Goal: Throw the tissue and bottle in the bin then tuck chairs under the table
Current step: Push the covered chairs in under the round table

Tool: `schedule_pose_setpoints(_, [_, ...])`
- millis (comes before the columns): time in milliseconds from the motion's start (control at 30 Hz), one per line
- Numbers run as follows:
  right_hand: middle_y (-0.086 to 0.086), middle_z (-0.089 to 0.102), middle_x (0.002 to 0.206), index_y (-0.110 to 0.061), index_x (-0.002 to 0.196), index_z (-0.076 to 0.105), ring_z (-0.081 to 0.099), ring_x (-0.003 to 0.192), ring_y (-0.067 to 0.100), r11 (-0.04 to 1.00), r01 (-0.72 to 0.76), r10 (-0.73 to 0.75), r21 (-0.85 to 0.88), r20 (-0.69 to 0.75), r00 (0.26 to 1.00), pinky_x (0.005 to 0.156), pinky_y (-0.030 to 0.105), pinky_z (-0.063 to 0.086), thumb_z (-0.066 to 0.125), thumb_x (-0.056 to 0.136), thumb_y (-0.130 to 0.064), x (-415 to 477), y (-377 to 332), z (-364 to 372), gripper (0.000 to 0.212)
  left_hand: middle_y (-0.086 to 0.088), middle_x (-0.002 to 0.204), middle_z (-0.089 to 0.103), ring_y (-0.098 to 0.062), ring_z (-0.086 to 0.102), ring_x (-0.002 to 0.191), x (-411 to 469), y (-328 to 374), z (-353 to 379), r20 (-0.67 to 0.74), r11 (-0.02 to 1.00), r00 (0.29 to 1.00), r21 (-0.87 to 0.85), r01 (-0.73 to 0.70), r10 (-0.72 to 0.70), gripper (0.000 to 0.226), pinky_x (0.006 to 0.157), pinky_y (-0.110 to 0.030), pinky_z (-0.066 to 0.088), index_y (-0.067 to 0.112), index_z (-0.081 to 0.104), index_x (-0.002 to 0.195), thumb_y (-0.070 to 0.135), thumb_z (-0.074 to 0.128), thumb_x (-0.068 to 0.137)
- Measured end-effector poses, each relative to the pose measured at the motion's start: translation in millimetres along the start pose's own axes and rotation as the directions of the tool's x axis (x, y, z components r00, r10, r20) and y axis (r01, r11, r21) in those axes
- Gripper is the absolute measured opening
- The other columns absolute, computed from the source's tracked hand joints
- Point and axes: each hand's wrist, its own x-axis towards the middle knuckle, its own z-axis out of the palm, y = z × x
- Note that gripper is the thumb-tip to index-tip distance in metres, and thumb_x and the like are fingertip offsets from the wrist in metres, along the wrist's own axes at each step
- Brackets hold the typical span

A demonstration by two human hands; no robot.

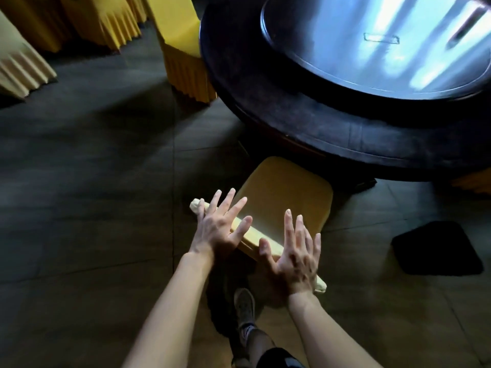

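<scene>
A yellow-covered chair [287,192] stands in front of me, its seat reaching toward the round dark table [305,123]. My left hand [220,227] lies with straight, spread fingers over the left part of the chair's back rail. My right hand [297,253] is at the right part of the rail, fingers straight and spread. Neither hand curls round the rail. No tissue, bottle or bin is in view.
A glass turntable [385,43] sits on the table. Another yellow chair [180,49] stands at the table's left, and more covered chairs [79,19] line the far left. A black mat [438,251] lies on the tiled floor at right. My foot [244,306] is below the chair.
</scene>
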Motion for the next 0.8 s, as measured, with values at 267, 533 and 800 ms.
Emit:
schedule_pose_setpoints(267, [0.022, 0.044, 0.16, -0.018, 0.16, 0.036, 0.048, 0.143, 0.039, 1.0, -0.011, 0.01, -0.023, -0.052, 0.999, 0.122, 0.066, 0.022, 0.009, 0.092, -0.081, 55.0, 1.2, -6.5, 0.096, 0.001, 0.167, 0.025, -0.027, 0.012, 0.157, 60.5, 1.1, -1.5, -0.003, 0.999, 0.999, -0.016, -0.034, 0.034, 0.08, 0.123, -0.058, -0.004, 0.032, 0.038, 0.155, 0.07, 0.01, 0.09])
schedule_pose_setpoints(533, [0.022, 0.048, 0.157, -0.017, 0.156, 0.044, 0.051, 0.141, 0.04, 0.998, -0.037, 0.03, -0.052, -0.129, 0.991, 0.121, 0.068, 0.022, 0.029, 0.093, -0.069, 103.3, 9.4, -12.9, 0.083, 0.0, 0.166, 0.029, -0.027, 0.018, 0.155, 116.0, 12.9, -6.0, 0.051, 0.999, 0.998, 0.034, -0.043, 0.041, 0.088, 0.121, -0.06, -0.004, 0.032, 0.04, 0.153, 0.072, 0.003, 0.084])
schedule_pose_setpoints(800, [0.021, 0.045, 0.16, -0.019, 0.156, 0.045, 0.046, 0.145, 0.038, 0.95, -0.311, 0.307, 0.024, -0.238, 0.921, 0.125, 0.065, 0.006, 0.03, 0.089, -0.061, 130.2, 5.0, -9.6, 0.081, 0.0, 0.162, 0.038, -0.026, 0.023, 0.154, 160.2, 27.6, 0.7, 0.021, 0.998, 0.998, 0.013, -0.059, 0.059, 0.084, 0.12, -0.062, -0.004, 0.035, 0.048, 0.149, 0.072, 0.006, 0.086])
